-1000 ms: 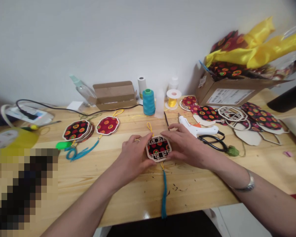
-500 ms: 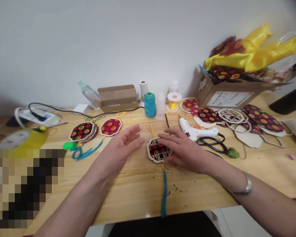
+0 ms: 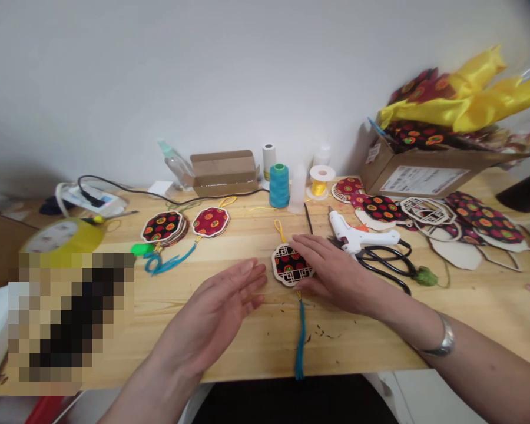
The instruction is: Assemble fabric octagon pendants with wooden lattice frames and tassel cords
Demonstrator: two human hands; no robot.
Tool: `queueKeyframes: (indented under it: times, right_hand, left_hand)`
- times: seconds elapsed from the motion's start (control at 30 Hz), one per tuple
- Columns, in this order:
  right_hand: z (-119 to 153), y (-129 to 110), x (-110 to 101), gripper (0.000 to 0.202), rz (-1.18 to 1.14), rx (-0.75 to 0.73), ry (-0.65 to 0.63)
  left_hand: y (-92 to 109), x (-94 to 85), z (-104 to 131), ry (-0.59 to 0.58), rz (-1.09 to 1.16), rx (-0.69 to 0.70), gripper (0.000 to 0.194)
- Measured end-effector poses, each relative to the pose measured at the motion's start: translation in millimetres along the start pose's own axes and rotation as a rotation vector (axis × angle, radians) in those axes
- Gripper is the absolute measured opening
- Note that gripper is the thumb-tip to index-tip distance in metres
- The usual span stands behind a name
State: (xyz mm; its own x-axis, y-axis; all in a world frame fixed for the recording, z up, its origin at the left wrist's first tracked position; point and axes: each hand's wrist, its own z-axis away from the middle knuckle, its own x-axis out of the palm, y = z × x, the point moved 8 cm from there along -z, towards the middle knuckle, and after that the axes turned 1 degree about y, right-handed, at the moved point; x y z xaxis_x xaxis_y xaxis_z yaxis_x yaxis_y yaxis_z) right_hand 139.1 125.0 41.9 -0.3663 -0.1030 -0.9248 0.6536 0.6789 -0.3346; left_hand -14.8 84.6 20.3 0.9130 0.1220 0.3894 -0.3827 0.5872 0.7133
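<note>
A lattice-fronted pendant [image 3: 287,268] with black-and-red patterned fabric lies flat on the wooden table. From its top runs a yellow cord loop [image 3: 280,231], and from its bottom a teal tassel [image 3: 300,344] trails toward the table edge. My right hand [image 3: 331,271] rests at the pendant's right side, its fingers spread over that edge and partly covering it. To the left, my left hand [image 3: 229,300] hovers with fingers stretched out, palm turned inward and nothing held. Just beyond my right hand lies a white glue gun [image 3: 357,235].
Finished pendants [image 3: 163,228] lie stacked at left, beside a single red pendant [image 3: 211,222]. Along the wall stand a teal thread spool [image 3: 279,187], a yellow cord spool [image 3: 320,184] and an open cardboard box [image 3: 224,174]. Fabric pieces [image 3: 490,221] and a filled carton [image 3: 424,174] occupy the right.
My left hand has come down and slightly right, nearer the tassel's side. My right hand stays at the pendant's right edge. The whole view has shifted a little.
</note>
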Motion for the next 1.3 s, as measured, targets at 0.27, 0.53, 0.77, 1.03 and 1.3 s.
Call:
queueKeyframes:
  times: [0.27, 0.53, 0.77, 1.03, 1.3]
  right_hand:
    - [0.8, 3.8, 4.6, 0.066, -0.026, 0.026, 0.002]
    - [-0.8, 4.5, 9.2, 0.064, -0.021, 0.029, -0.005]
    - [-0.9, 6.3, 11.3, 0.063, -0.023, 0.032, 0.001]
    - [-0.1, 7.9, 13.8, 0.062, -0.036, 0.046, 0.007]
    - [-0.5, 10.8, 13.8, 0.064, -0.074, 0.062, 0.009]
  left_hand:
    - [-8.3, 3.3, -0.8, -0.049, 0.066, -0.102, 0.028]
    - [-10.1, 4.0, -2.3, -0.099, 0.141, -0.187, 0.026]
    - [-10.5, 2.5, -4.9, -0.125, 0.158, -0.215, 0.028]
    - [-8.2, 2.9, -6.6, -0.128, 0.141, -0.206, 0.027]
    - [-7.2, 3.7, -5.5, -0.113, 0.146, -0.211, 0.026]
